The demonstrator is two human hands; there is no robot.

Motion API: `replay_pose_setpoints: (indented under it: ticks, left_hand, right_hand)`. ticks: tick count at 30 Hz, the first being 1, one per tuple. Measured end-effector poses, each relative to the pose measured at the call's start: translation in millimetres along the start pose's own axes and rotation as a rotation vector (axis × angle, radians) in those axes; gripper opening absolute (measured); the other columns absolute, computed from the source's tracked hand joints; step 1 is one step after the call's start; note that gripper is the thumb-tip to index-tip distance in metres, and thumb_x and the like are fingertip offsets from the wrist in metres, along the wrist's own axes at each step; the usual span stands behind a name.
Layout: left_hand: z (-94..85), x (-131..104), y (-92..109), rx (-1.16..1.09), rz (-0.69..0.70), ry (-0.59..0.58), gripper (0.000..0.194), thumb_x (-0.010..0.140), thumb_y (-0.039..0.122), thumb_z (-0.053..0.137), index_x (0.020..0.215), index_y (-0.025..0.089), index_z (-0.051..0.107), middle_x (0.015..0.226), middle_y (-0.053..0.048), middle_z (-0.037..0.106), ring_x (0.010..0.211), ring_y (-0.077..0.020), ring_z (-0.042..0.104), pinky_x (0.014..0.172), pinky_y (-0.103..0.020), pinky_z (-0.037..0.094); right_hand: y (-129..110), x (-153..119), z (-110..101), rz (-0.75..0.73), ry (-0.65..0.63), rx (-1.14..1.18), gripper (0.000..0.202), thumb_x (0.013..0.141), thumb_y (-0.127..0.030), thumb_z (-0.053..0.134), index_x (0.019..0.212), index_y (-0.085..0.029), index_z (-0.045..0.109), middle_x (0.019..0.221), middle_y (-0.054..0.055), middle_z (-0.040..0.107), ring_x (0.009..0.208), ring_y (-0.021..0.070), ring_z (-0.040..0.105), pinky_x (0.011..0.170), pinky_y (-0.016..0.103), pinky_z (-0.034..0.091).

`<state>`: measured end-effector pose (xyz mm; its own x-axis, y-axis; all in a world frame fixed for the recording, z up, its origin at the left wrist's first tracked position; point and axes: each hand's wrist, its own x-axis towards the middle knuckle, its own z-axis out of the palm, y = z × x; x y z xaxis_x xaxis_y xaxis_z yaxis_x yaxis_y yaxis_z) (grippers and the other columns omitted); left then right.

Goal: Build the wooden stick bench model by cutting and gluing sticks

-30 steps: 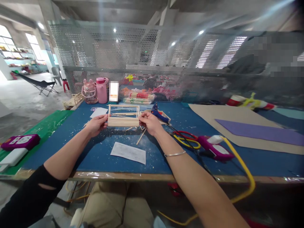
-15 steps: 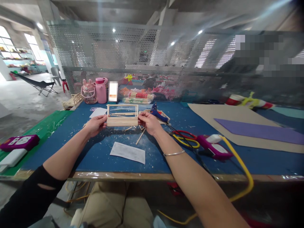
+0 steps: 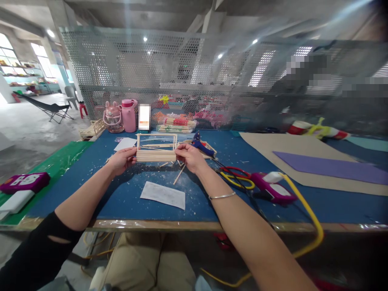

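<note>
Between my hands I hold up a small model made of thin wooden sticks, with a row of sticks side by side at the front and an open frame rising behind. My left hand pinches its left end. At the right end, the fingers of my right hand are closed on it. Just behind my right hand lies a blue glue gun with a cord. Loose sticks rest on the blue table under the model. A white paper piece lies flat in front of it.
A pink bottle, a phone and bundled sticks stand along the back by a perforated screen. On the right are a purple power strip, a yellow cable and a purple foam sheet. A person is beyond the screen.
The stick model has tilted very slightly in my hands, which stay nearly in place. Behind the screen, the person has shifted to the left.
</note>
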<state>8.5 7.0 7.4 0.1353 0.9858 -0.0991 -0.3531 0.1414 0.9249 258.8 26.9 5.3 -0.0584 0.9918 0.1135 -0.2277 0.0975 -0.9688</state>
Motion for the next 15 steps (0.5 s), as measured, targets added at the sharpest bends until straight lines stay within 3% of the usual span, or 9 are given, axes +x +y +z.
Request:
replay_pose_setpoints:
  ticks: [15]
  left_hand:
    - [2.2, -2.5, 0.8, -0.006, -0.016, 0.001, 0.008, 0.077, 0.008, 0.058, 0.083, 0.007, 0.064, 0.05, 0.001, 0.055, 0.039, -0.0031, 0.05, 0.041, -0.01, 0.047]
  right_hand:
    - [-3.2, -2.0, 1.0, 0.026, 0.02, 0.004, 0.034, 0.044, -0.021, 0.077, 0.061, -0.018, 0.048, 0.051, -0.009, 0.052, 0.047, 0.0049, 0.049, 0.051, 0.019, 0.042]
